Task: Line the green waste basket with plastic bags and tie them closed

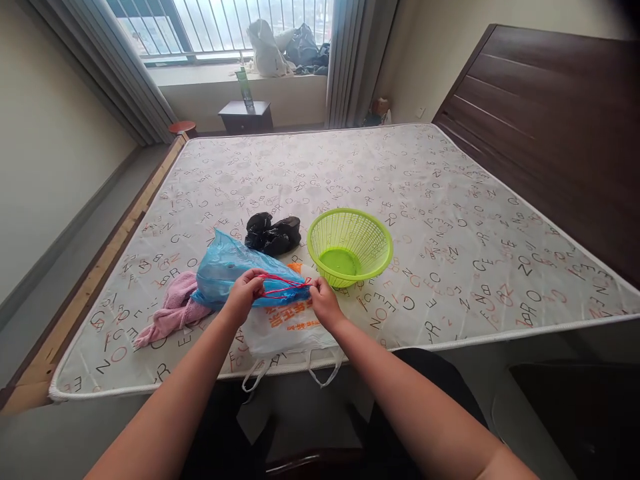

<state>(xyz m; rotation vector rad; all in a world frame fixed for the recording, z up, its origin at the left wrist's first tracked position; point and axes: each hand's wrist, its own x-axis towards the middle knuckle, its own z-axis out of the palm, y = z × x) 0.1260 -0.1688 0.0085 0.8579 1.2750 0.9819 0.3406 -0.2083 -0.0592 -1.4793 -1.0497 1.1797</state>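
A blue plastic bag [233, 263] lies on its side on the mattress, its gathered mouth pointing right. Red drawstrings [283, 285] stretch between my two hands at that mouth. My left hand [246, 293] is closed on the string's looped end, over the bag. At the gathered mouth, my right hand [323, 299] pinches the other part of the drawstring. Under the blue bag and my hands spreads a white plastic bag [270, 337] with orange print, its handles hanging over the mattress edge. What the blue bag contains, if anything, cannot be made out.
A lime-green plastic basket [383, 263] stands right of the bags. Behind them lies a crumpled black plastic bag [280, 237]; a pink cloth [173, 310] is at left. The letter-patterned mattress [450, 267] meets a dark headboard [560, 133] at right. A small nightstand [245, 117] stands beyond.
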